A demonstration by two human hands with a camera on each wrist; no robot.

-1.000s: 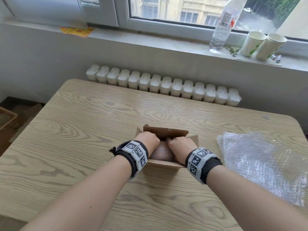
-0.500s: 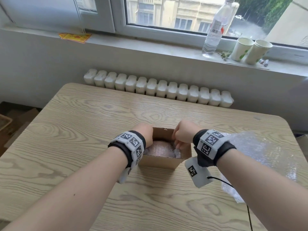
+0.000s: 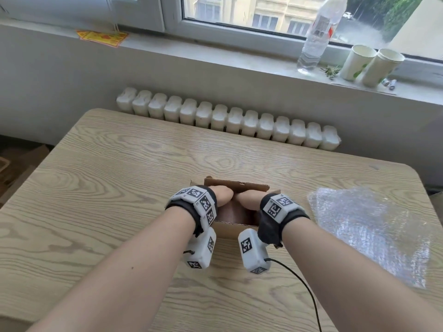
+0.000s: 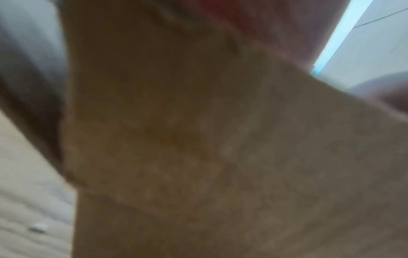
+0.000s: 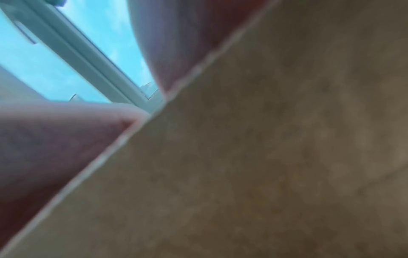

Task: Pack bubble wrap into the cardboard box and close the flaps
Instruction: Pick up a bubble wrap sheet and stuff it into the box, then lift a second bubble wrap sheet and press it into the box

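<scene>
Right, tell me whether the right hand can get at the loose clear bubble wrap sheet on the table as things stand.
Probably yes. The clear bubble wrap sheet lies flat on the wooden table, just right of the right hand, with nothing between them. That hand is now on the brown cardboard box and would have to let go first.

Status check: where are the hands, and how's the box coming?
Left hand and right hand both on top of the cardboard box, on its flaps. Far flap upright. Spare bubble wrap lies on the table, right of box. Nothing blocking.
</scene>
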